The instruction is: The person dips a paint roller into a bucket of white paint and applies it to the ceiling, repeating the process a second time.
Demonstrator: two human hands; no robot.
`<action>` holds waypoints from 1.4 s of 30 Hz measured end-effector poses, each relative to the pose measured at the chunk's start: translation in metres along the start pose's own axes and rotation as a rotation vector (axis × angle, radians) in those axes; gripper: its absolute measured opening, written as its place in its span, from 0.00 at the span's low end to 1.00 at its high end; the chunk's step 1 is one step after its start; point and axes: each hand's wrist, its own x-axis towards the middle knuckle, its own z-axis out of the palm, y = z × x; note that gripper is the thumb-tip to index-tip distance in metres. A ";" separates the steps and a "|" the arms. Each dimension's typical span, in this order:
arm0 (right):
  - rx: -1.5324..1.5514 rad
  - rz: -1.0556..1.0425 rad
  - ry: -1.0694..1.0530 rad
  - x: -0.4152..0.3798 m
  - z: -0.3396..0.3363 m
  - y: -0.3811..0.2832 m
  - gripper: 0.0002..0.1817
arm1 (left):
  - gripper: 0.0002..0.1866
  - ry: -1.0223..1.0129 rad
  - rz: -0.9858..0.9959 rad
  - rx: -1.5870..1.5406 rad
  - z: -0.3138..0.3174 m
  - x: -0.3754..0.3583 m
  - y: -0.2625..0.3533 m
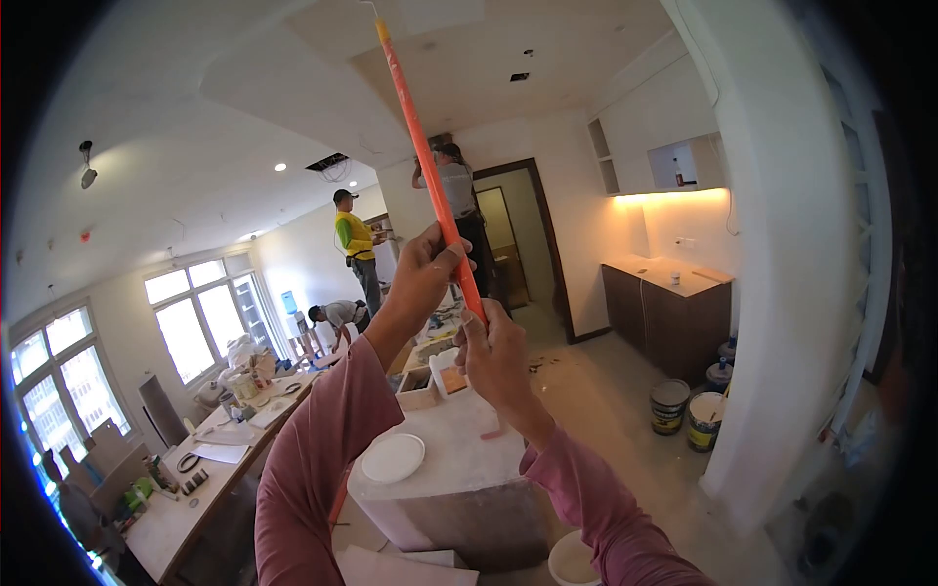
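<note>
Both hands (424,273) (496,356) on pole (422,146), seemingly midair

Cabinet (660,327): 3 o'clock, brown front, small white cup (674,278) on top. Bottle (677,172): 2 o'clock — upright in a wall niche (698,158). Two buckets (668,410): 4 o'clock, standing on the floor (606,391). Long table (181,518): 8 o'clock — cluttered. Person in yellow (358,240): 10 o'clock.

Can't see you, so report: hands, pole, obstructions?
Left hand above right hand, both gripping orange pole. Pole slanting toward ceiling. Nothing visibly blocking it; worker stands beyond.
</note>
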 end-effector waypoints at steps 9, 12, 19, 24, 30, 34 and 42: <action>0.044 0.056 -0.028 -0.029 -0.017 -0.031 0.15 | 0.12 -0.030 0.040 -0.014 0.017 -0.022 0.021; 0.029 0.077 -0.024 -0.035 -0.028 -0.037 0.16 | 0.11 -0.038 0.041 -0.019 0.029 -0.026 0.026; 0.003 0.067 -0.002 -0.022 -0.053 -0.033 0.16 | 0.11 -0.046 0.052 -0.005 0.053 -0.006 0.023; 0.048 0.076 -0.013 -0.005 -0.066 -0.022 0.15 | 0.12 -0.043 0.035 0.021 0.059 0.013 0.010; -0.004 0.030 0.008 0.056 -0.073 0.009 0.14 | 0.12 -0.025 0.022 0.023 0.055 0.075 -0.022; -0.035 -0.027 0.025 0.106 -0.073 0.046 0.14 | 0.13 0.000 -0.001 0.015 0.050 0.122 -0.051; -0.126 -0.102 0.090 0.199 -0.070 0.117 0.16 | 0.14 0.093 -0.105 0.018 0.041 0.204 -0.098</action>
